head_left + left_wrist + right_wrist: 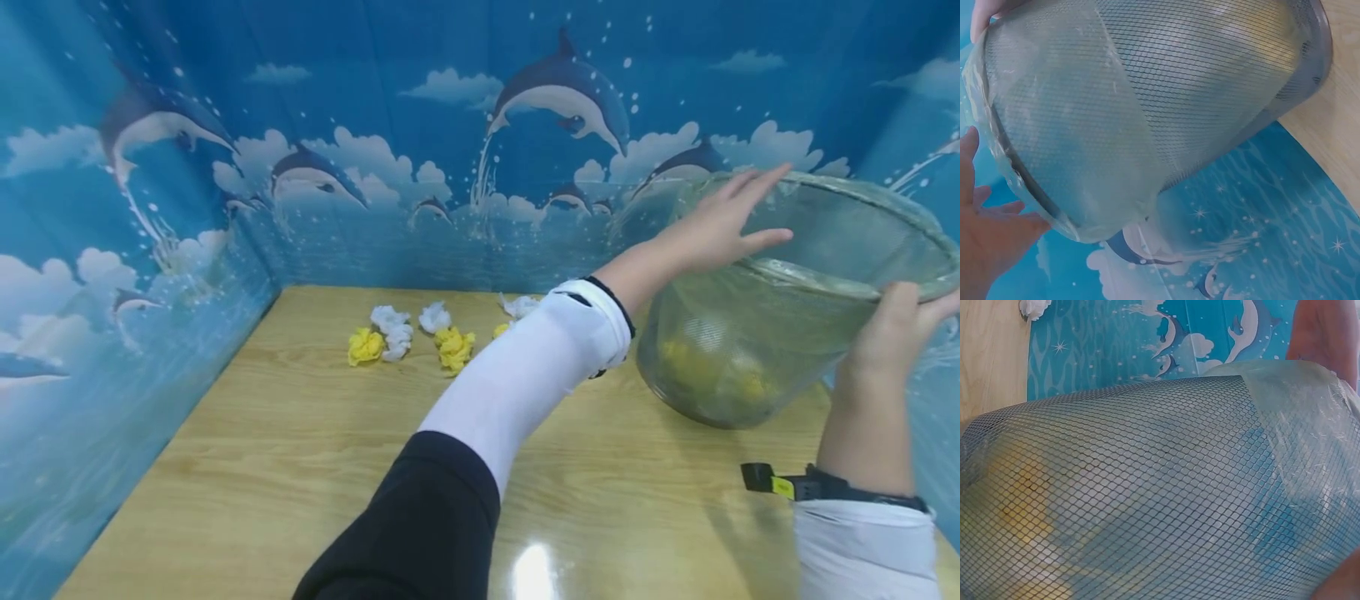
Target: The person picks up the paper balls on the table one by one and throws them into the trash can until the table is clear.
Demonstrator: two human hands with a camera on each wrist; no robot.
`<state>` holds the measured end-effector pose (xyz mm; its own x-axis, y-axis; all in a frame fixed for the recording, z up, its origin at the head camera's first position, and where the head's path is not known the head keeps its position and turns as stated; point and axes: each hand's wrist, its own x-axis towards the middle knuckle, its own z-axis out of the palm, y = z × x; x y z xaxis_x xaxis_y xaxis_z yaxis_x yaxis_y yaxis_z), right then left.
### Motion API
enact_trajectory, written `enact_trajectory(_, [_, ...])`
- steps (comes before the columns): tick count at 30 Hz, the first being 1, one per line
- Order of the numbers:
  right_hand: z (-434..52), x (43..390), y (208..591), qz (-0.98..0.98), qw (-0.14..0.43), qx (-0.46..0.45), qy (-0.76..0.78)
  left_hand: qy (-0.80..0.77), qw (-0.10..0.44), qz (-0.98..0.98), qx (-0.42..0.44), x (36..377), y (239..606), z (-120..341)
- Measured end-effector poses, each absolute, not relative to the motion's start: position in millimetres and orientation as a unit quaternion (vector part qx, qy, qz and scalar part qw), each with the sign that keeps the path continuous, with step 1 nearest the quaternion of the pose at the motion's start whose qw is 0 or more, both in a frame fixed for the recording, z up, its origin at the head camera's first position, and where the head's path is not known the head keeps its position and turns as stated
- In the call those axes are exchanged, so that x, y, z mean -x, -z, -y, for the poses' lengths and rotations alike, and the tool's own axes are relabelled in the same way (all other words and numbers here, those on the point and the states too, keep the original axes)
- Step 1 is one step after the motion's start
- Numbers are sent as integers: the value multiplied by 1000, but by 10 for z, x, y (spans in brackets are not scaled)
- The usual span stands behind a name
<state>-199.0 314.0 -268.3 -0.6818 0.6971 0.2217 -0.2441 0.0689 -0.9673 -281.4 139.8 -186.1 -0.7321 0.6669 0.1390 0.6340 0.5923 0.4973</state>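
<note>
Because the round grey wire-mesh wastebasket with a clear plastic liner is tilted, its base on the wooden bench, it should handle light and springy; the rim is the firm hold. The left hand lies flat-fingered on the rim, while the right hand curls over the near rim. Left of the basket, well apart, crumpled yellow and white paper balls lie clear of it.

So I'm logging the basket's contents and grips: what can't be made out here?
- Head view: the paper balls inside the mesh basket are yellow and pale blurs behind mesh and liner; no count.
- Head view: the right hand fingers are hidden behind the rim.
- Left wrist view: the left hand is cut off by the edge.
</note>
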Motion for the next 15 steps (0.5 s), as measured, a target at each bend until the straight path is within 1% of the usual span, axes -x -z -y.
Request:
enact_trajectory(9, [-3103,1958,2670,636,348,196,-660,-277,7,-895,-351,2869,1877,-1126])
enact_trajectory(15, [-3108,1974,2667,631,349,189,-667,-282,-13,-899,-336,2897,1918,-767])
